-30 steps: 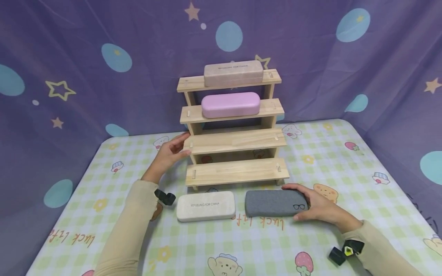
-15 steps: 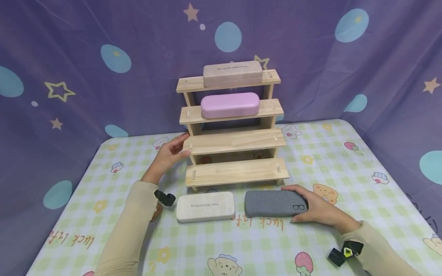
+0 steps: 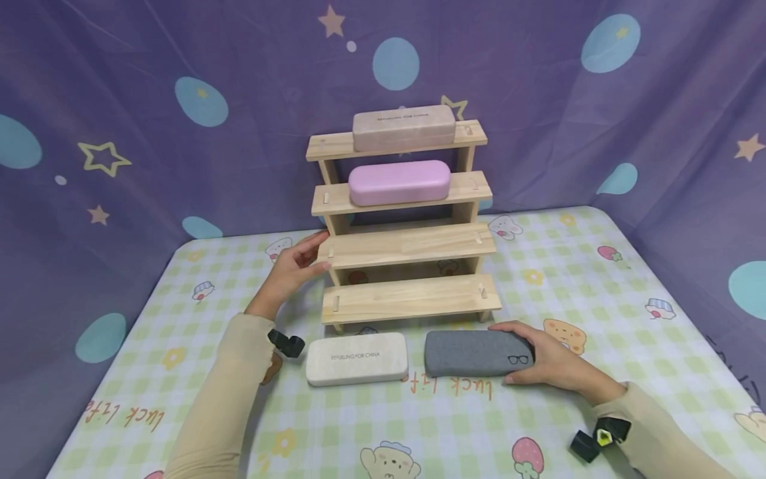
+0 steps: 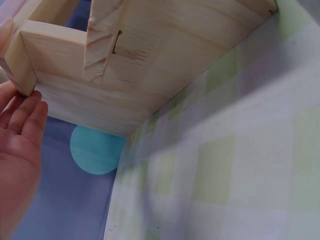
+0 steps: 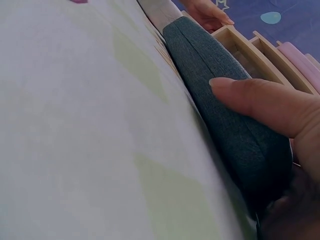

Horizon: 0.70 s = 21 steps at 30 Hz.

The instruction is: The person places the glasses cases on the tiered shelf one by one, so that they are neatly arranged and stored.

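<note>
My right hand (image 3: 553, 359) grips the right end of a grey glasses case (image 3: 473, 353) lying on the table. In the right wrist view the thumb (image 5: 235, 92) lies along the case's near side; the far fingers are mostly hidden. My left hand (image 3: 290, 269) holds the left end of a step on a wooden stepped rack (image 3: 407, 246). The left wrist view has its fingers (image 4: 30, 117) at that board's edge. Left of the grey case lies a white glasses case (image 3: 357, 359) with printed lettering.
A beige-pink case (image 3: 404, 128) sits on the rack's top step, and a pink case (image 3: 399, 183) on the step below. A green-checked cloth (image 3: 209, 346) covers the table. Behind it hangs a purple curtain (image 3: 269, 80) with stars and blue spots.
</note>
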{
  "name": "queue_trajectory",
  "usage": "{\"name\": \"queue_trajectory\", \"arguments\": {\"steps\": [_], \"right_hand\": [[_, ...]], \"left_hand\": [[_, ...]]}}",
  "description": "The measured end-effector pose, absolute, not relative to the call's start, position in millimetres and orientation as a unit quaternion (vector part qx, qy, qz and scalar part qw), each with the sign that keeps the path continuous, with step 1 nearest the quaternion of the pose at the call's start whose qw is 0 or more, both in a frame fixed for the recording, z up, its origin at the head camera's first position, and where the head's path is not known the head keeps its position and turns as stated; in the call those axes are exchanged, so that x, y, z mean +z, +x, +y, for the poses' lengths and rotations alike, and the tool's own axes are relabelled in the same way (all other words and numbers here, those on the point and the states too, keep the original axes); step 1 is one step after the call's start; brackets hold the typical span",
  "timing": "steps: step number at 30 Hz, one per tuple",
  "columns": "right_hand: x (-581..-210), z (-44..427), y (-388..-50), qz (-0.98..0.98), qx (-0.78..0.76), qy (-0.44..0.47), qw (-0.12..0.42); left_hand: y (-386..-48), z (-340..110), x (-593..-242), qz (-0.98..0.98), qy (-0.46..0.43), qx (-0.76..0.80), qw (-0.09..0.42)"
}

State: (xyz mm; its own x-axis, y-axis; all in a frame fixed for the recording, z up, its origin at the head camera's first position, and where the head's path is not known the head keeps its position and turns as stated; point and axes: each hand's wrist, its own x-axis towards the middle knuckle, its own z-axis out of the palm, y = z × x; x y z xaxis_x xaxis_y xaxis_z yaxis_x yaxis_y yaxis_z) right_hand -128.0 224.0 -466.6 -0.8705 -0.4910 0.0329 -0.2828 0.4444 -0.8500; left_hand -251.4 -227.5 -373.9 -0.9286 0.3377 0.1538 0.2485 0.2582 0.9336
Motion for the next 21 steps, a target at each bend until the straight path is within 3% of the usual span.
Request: {"name": "queue_trajectory", "arguments": {"steps": [21], "right_hand": [[-463.3, 222.4, -127.7, 0.858, -0.459, -0.218, 0.077]], "left_hand": [[-253.4, -228.1, -375.3, 0.792, 0.185, 0.581, 0.035]]}}
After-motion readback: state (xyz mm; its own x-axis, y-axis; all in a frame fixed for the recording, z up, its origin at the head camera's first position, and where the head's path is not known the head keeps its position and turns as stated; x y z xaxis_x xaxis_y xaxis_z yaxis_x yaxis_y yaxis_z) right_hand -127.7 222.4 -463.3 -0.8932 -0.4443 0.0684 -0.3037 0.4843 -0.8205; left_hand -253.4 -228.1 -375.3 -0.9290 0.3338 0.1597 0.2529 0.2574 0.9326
